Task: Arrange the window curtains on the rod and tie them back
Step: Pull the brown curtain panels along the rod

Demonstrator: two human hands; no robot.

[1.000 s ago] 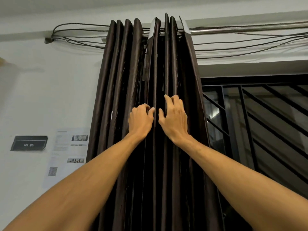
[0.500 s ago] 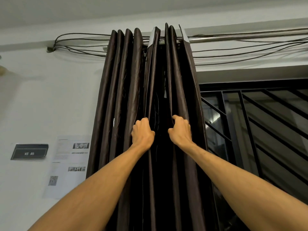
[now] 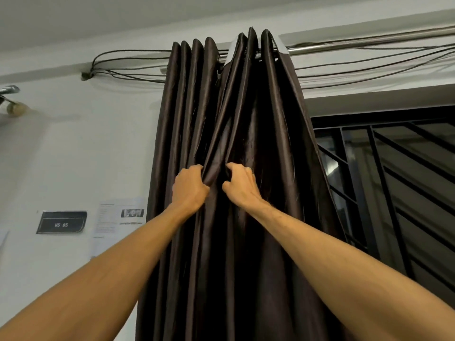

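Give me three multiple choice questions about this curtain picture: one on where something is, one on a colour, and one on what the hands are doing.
1. Where is the black sign marked WS 05?
A. On the wall left of the curtain
B. On the window grille
C. On the ceiling

2. What colour is the curtain?
A. White
B. Dark brown
C. Red

3. What are the left hand and right hand doing?
A. Hanging idle
B. Holding the rod
C. Gripping folds of the curtain

Answers:
1 A: the sign sits on the pale wall, left of the curtain's left edge.
2 B: the fabric is a glossy dark brown.
3 C: the fingers of both hands curl into folds at the middle of the curtain.
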